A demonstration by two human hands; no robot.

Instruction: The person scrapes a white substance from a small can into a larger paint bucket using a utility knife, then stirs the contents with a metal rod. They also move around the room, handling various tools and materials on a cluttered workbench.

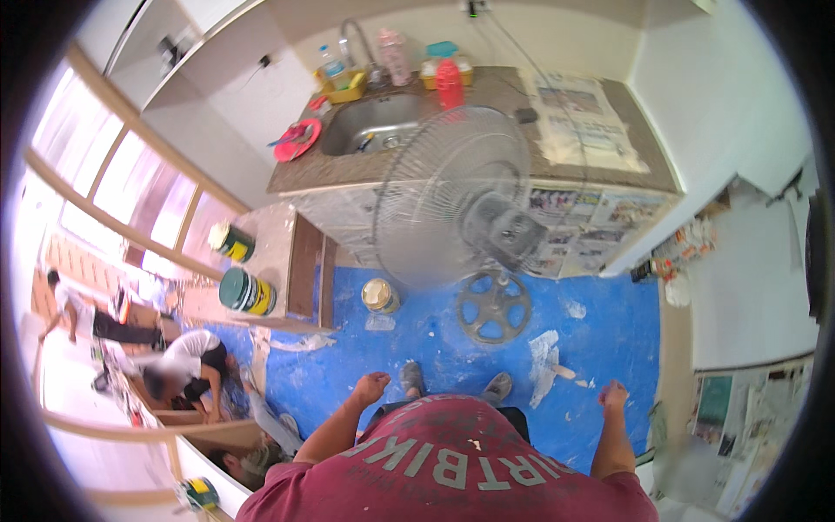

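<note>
I stand on a blue floor covering (435,348) streaked with white, in a dark red shirt. My left hand (372,386) hangs at my side with fingers loosely curled and nothing in it. My right hand (613,396) also hangs free, fingers curled, holding nothing. A tall pedestal fan (452,196) on a round base (493,306) stands right in front of my feet. A small open paint can (380,296) sits on the floor left of the fan base.
Behind the fan is a counter with a steel sink (383,122), bottles and newspaper (578,117). Two green-lidded paint tins (246,291) rest on a wooden cabinet at left. One person crouches at the lower left (196,365), another stands farther left.
</note>
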